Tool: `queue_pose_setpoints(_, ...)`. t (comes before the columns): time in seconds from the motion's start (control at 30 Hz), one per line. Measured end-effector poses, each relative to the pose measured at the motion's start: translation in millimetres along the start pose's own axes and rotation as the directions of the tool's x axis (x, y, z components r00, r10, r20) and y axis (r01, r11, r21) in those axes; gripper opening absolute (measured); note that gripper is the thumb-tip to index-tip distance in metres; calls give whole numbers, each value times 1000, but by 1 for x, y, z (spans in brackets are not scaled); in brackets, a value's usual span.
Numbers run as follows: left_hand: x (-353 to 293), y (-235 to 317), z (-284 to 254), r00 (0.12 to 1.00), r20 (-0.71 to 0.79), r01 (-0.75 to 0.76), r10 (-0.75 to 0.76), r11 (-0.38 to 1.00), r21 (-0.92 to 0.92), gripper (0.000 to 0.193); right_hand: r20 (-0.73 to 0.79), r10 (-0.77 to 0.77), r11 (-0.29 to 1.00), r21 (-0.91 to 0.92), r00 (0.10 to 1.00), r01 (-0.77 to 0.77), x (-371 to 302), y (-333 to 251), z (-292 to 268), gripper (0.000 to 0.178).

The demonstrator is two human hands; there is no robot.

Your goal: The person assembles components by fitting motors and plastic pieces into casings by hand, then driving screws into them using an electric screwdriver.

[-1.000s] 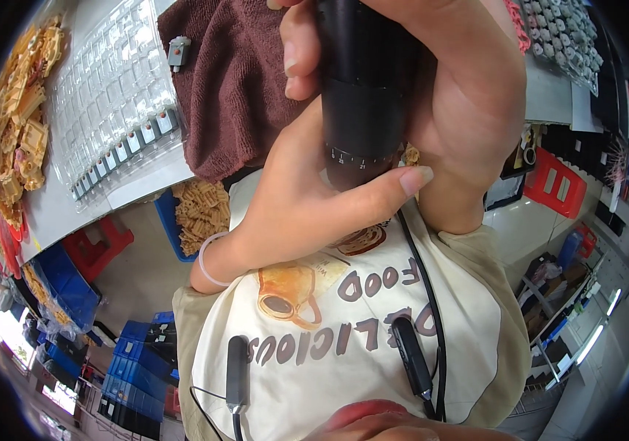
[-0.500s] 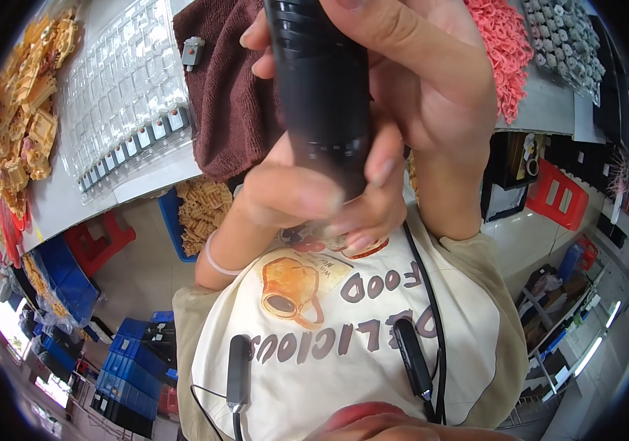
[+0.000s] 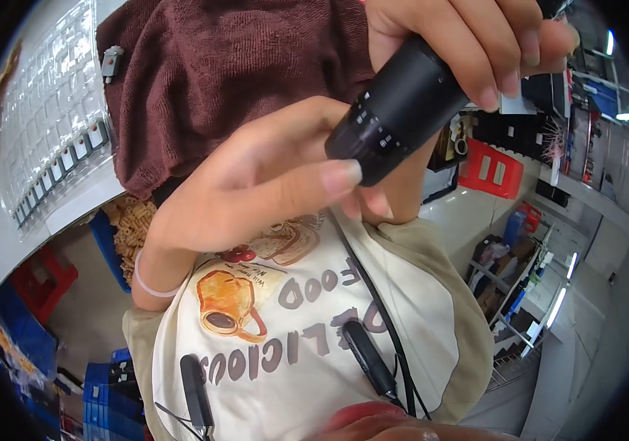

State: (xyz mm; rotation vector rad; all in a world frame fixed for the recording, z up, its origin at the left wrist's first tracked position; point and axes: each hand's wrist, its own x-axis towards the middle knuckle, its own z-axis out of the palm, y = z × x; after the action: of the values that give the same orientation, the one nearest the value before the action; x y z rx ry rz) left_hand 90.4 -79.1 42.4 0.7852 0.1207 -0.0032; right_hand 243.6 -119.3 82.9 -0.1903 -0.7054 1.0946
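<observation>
A black electric screwdriver (image 3: 413,95) with a marked adjusting ring is held up in front of my chest, tilted so its upper part leans right. My right hand (image 3: 469,48) wraps its fingers around the upper body. Lower down, my left hand (image 3: 255,173), with a pale band at the wrist, has its thumb on the ring end and other fingers behind it. The tool's tip and any bit are hidden. Behind my hands a brown towel (image 3: 233,59) lies on the table. A small grey part with a red dot (image 3: 112,64) rests at its left edge.
On the left a clear blister tray (image 3: 46,95) holds a row of similar small grey parts. A blue bin (image 3: 108,246) of tan plastic pieces stands below the table edge. Red stools (image 3: 491,169) stand on both sides. A black cord (image 3: 373,287) hangs across my shirt.
The screwdriver has gone from nearly upright to leaning right. My right hand has moved right along with its upper part, and my left hand stays at the ring end. The whole view has shifted.
</observation>
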Motion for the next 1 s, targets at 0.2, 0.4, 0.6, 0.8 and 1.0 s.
queue_pose_setpoints(0.2, 10, -21, -7, 988, 153, 14, 26, 967, -256, 73, 35, 35, 999, -9, 999, -35, -11, -6, 15, 72)
queue_pose_setpoints(0.4, 16, -34, -13, 943, 250, -144, 219, 947, -287, 41, 74, 62, 998, 6, 995, -63, -14, -9, 11, 70)
queue_pose_setpoints(0.6, 22, -52, -14, 908, 336, 32, 251, 757, -652, 54, 114, 88, 996, -7, 990, -88, -22, 8, 39, 67)
queue_pose_setpoints(0.8, 5, -30, -3, 983, 61, -154, 176, 952, -263, 58, 157, 127, 991, 7, 979, -130, -22, 12, 32, 65)
queue_pose_setpoints(1.0, 4, -15, 2, 833, -74, -264, 548, 512, 817, 60, 199, 172, 984, 4, 965, -176, -22, 9, 32, 63)
